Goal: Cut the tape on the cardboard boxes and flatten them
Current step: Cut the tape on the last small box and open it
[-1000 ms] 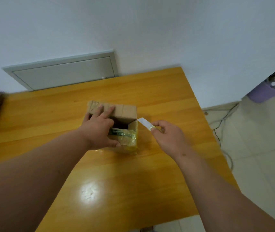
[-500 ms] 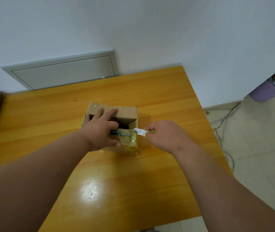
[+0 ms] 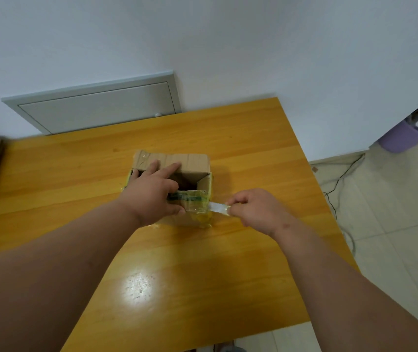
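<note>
Wooden table | white wall | tiled floor | purple bin

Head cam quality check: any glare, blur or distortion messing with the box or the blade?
Head view: a bright glare patch on the table, near the camera and clear of the box; wide-angle bending bows the table edges and stretches the forearms; box and blade are soft but readable, with shine on the box's tape; the left hand hides part of the box opening.

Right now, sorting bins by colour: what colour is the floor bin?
Pale purple bin, seen in the head view.
</note>
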Motion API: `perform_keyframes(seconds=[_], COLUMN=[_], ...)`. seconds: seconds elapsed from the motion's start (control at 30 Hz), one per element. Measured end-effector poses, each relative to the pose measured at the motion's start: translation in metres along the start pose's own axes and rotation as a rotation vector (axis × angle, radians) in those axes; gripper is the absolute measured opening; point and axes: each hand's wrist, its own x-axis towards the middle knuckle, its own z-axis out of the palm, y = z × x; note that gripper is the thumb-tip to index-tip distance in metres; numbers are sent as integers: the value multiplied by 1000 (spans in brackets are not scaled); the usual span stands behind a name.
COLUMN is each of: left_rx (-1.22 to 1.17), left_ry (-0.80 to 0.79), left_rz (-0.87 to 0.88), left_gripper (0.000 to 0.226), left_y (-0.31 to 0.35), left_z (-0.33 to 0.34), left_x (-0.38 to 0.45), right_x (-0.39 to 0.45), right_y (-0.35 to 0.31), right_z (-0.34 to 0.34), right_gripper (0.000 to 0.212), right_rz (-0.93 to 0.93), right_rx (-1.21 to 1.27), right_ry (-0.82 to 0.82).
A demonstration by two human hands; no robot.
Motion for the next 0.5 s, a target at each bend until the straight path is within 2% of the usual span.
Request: perform_keyframes(seconds=[0.1, 0.23, 0.4, 0.5], left_rx=[62, 170, 200, 247], left_ry=[84, 196, 228, 239], left_rz=[17, 64, 93, 82], left_gripper=[18, 37, 53, 65], left_y=[2, 1, -2, -6], left_z=[2, 15, 20, 22], left_x=[-6, -16, -25, -30], right_x=[0, 7, 20, 22], right_y=[6, 19, 36, 35], right_z=[3, 18, 41, 46], right_gripper=[18, 12, 10, 23], right_rz=[60, 198, 331, 381], right_rx=[172, 338, 92, -327], right_ry=[125, 299, 240, 195])
